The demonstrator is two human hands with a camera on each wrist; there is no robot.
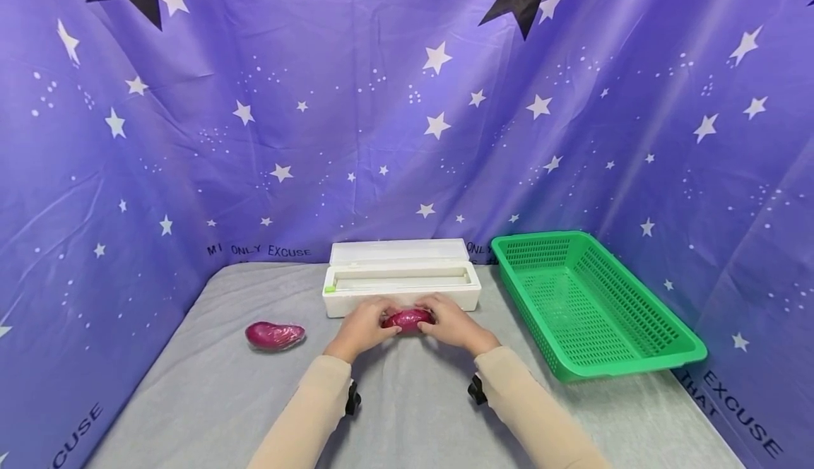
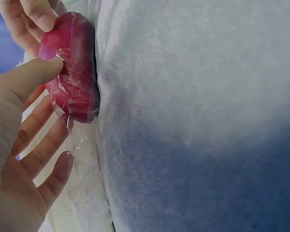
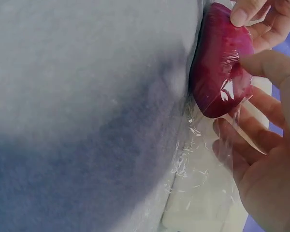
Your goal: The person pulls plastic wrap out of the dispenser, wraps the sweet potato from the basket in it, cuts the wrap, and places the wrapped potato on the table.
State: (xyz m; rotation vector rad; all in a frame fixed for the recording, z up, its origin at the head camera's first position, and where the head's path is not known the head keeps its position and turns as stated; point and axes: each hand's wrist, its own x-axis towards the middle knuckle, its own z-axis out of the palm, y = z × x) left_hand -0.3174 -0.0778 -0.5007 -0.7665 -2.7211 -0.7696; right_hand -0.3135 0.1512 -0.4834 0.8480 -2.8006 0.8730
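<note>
Ok so the left hand (image 1: pixel 367 326) and right hand (image 1: pixel 454 322) are both pinching a glossy purplish-red oblong piece (image 1: pixel 409 320) in clear plastic film (image 3: pixel 200 169), thumbs pressing its near side. It's sitting just in front of a white rectangular box (image 1: pixel 407 301), lid up, that's hugging the grey cloth-covered desk (image 1: pixel 413 412)'s back edge. A similar film-wrapped purplish-red piece (image 1: pixel 275 335) is lying toward the left edge; a green slotted plastic basket (image 1: pixel 629 368) is filling the back right corner.
</note>
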